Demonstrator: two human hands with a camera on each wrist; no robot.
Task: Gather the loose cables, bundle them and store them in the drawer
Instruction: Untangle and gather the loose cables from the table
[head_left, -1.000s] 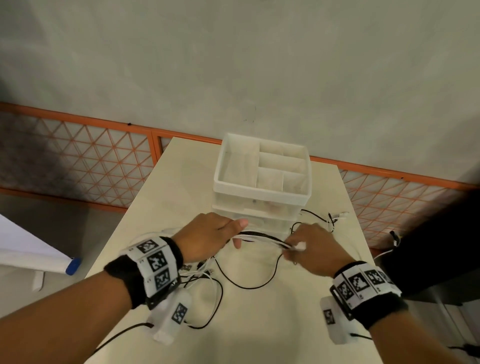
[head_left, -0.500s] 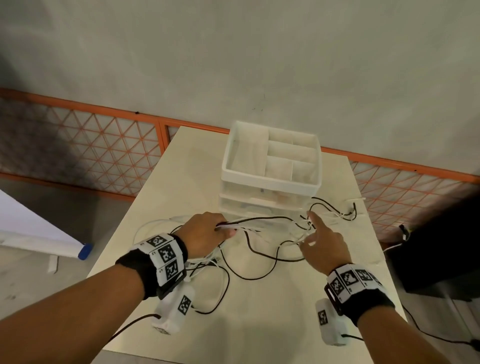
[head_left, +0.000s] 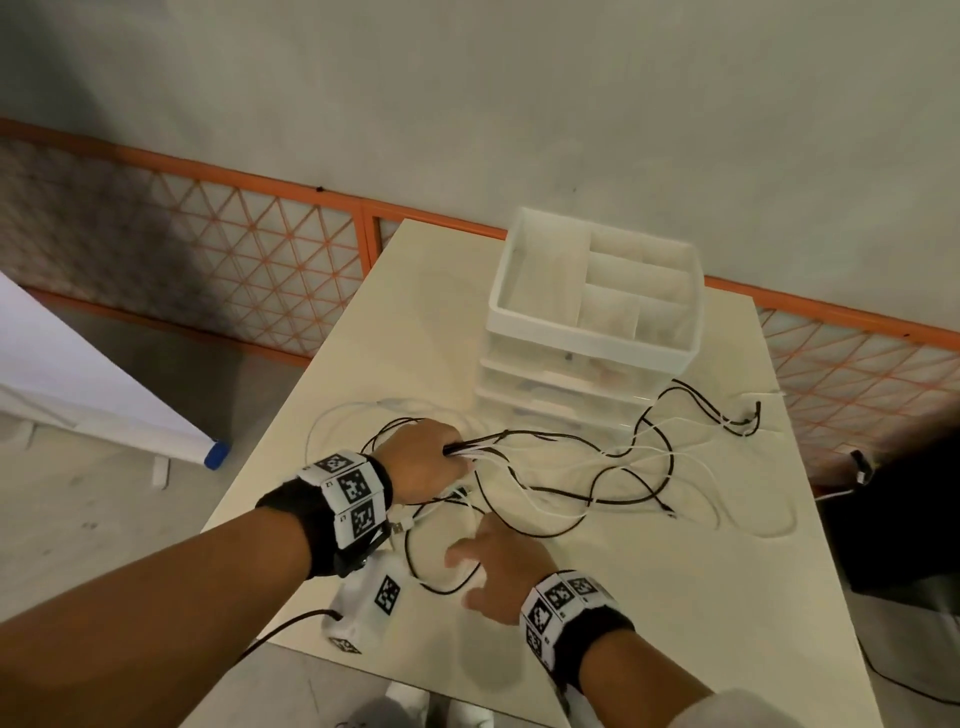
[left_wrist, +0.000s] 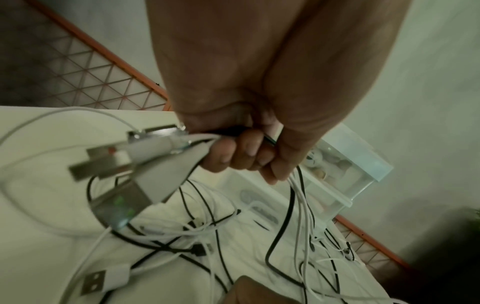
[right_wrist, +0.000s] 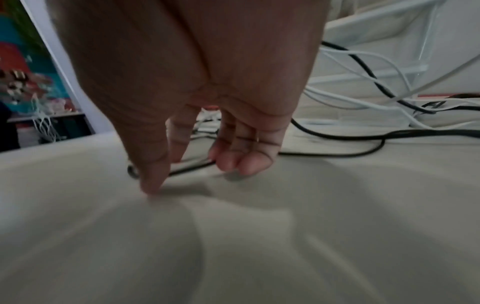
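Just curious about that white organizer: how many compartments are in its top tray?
5 in the top tray: one long compartment at left, two wide ones stacked back right, two small ones side by side front right. None seems hidden.

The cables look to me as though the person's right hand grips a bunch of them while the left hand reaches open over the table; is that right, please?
Not quite: the hands are swapped. The left hand grips the bunch of cables, as the left wrist view shows. The right hand reaches open over the table, holding nothing.
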